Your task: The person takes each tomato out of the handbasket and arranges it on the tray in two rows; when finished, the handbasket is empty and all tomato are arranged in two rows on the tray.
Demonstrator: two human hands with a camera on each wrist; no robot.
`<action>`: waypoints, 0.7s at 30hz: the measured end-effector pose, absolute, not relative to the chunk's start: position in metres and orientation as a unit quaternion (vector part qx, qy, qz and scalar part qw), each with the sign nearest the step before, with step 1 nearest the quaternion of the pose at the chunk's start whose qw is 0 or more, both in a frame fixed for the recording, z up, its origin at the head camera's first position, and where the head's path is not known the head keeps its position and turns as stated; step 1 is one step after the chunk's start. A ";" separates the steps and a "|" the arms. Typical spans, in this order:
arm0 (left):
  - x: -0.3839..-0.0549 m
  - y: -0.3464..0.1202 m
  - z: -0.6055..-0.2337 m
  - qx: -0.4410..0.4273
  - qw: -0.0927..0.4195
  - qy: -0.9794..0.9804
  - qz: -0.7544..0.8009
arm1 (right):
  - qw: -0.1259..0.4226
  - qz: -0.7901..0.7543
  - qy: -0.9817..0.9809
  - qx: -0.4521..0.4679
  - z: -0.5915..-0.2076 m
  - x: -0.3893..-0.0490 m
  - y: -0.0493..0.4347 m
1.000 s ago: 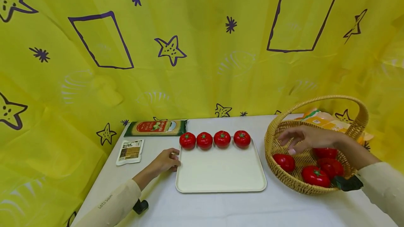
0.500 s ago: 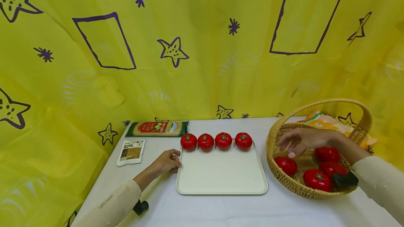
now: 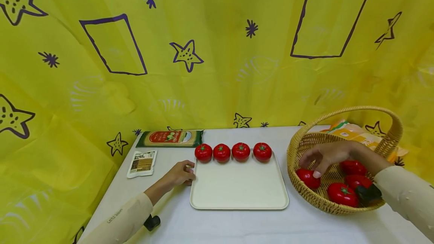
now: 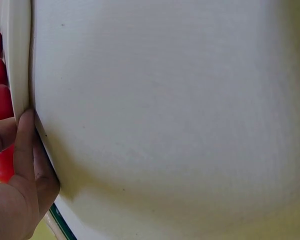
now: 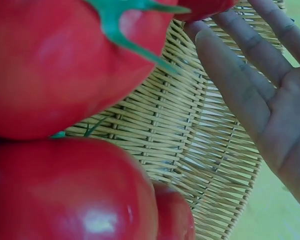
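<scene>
My left hand [image 3: 181, 173] holds the left rim of a cream rectangular tray [image 3: 239, 187], its thumb and fingers at the edge in the left wrist view. Along the tray's far side sits a row of red tomatoes [image 3: 241, 151] with green stems. My right hand [image 3: 325, 157] reaches into a wicker basket [image 3: 294, 161] and hovers over a tomato [image 3: 309, 179] at the basket's left. Its thumb overlaps that tomato in the head view. In the right wrist view the fingers [image 5: 260, 50] are spread and fairly straight near it. Several other tomatoes [image 3: 342, 194] lie in the basket.
A green-and-tan packet [image 3: 169, 138] lies at the back left, with a small white pouch [image 3: 142, 164] before it. Behind the basket is an orange bag [image 3: 352, 131]. The basket's tall handle [image 3: 359, 108] arches over my right forearm. A yellow curtain [image 3: 217, 97] hangs behind the table.
My right hand has lowered toward the tomato at the basket's left, and its thumb now overlaps it. My left hand stays on the tray's rim. The head view has shifted slightly.
</scene>
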State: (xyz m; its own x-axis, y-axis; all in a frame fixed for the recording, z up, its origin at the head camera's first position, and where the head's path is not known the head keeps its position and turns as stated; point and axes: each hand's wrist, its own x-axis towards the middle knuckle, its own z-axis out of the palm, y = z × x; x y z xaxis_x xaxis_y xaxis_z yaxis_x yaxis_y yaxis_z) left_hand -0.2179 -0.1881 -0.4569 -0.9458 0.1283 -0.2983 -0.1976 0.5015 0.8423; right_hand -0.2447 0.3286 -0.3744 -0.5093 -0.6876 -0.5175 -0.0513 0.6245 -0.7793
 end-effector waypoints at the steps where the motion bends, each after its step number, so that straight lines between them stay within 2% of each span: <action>1: -0.218 -0.188 -0.457 -0.022 0.164 0.851 0.499 | 0.437 -0.363 0.789 -0.234 -0.375 -0.245 0.329; 9: -0.219 -0.188 -0.460 -0.034 0.164 0.852 0.497 | 0.427 -0.339 0.809 -0.221 -0.380 -0.244 0.324; 21: -0.221 -0.188 -0.459 -0.036 0.167 0.854 0.492 | 0.442 -0.316 0.811 -0.219 -0.386 -0.247 0.320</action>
State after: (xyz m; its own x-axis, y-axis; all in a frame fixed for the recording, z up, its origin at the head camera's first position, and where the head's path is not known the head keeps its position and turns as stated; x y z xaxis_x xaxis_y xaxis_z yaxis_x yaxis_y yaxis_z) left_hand -0.2205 -0.1881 -0.4589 -0.9419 0.1029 -0.3196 -0.2252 0.5125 0.8287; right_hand -0.2469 0.3202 -0.3864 -0.5145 -0.6340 -0.5774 -0.0751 0.7041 -0.7061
